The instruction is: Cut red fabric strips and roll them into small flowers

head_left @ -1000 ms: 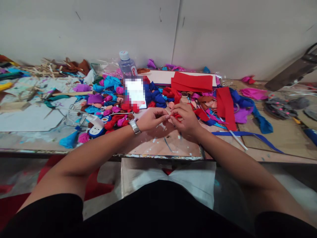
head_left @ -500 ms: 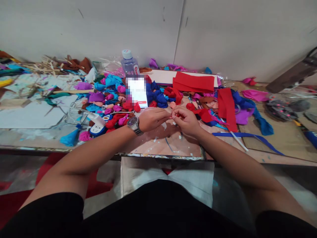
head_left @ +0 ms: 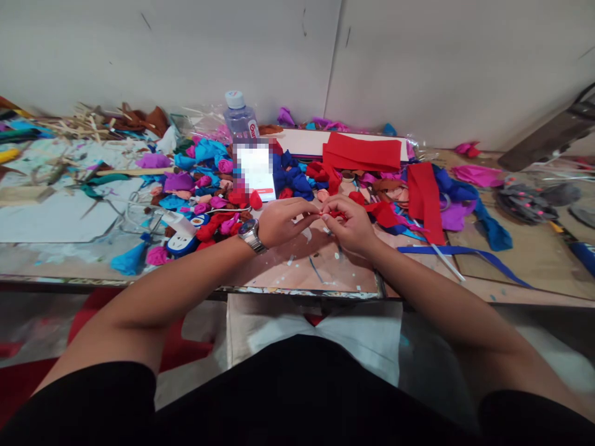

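Observation:
Above the front of the table, my left hand (head_left: pixel 284 223) and my right hand (head_left: pixel 349 228) meet at the fingertips. Between them is a small piece of red crepe paper (head_left: pixel 338 216), mostly covered by the fingers. My right hand is closed around it, thumb against forefinger. The fingertips of my left hand pinch at its left end. Just behind the hands lies a heap of crumpled crepe paper pieces, among them blue ones (head_left: pixel 297 179) and a small peach rosette (head_left: pixel 322 195).
A phone (head_left: pixel 261 170) with a lit screen leans against a bottle (head_left: pixel 240 118). Left of the hands sits a power socket block (head_left: pixel 185 238) with a white plug. Folded red strips (head_left: pixel 365 152) lie behind, and another red strip (head_left: pixel 425 201) and a blue ribbon (head_left: pixel 460 251) lie to the right.
My left fingers have bent and lifted slightly, with a wider gap under them. Both hands stay together at the red paper. The view has shifted a little.

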Demonstrator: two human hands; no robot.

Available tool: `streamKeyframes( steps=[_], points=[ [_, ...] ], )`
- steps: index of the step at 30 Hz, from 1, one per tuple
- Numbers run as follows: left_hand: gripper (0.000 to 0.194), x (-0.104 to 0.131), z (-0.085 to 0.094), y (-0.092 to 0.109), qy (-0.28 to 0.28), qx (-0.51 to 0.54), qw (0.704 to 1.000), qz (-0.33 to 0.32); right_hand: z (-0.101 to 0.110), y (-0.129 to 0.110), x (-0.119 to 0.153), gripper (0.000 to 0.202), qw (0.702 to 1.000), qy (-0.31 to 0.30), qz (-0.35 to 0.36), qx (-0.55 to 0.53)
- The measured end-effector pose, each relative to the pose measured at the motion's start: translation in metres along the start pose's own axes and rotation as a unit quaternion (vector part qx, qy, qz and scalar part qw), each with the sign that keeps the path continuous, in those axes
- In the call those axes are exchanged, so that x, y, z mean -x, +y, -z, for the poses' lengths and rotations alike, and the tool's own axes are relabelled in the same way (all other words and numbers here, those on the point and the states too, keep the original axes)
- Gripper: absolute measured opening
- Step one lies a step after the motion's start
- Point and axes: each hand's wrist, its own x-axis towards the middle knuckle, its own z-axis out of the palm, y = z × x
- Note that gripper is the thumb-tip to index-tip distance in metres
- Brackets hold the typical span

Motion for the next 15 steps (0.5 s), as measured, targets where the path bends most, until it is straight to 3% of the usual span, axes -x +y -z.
streamKeyframes(
  steps=[7,15],
  points=[
    [0.035,0.0007,-0.0003,0.0028,0.006,0.043,0.995,0.090,0.0031,0.0008,-0.0009,0.014,0.999,0.002,0.046,0.029],
    [0.028,0.0009,-0.0021,0.0060,0.015,0.087,0.993,0.076,0.0018,0.0062,0.0010,0.011,0.996,0.020,0.071,0.050]
  ],
)
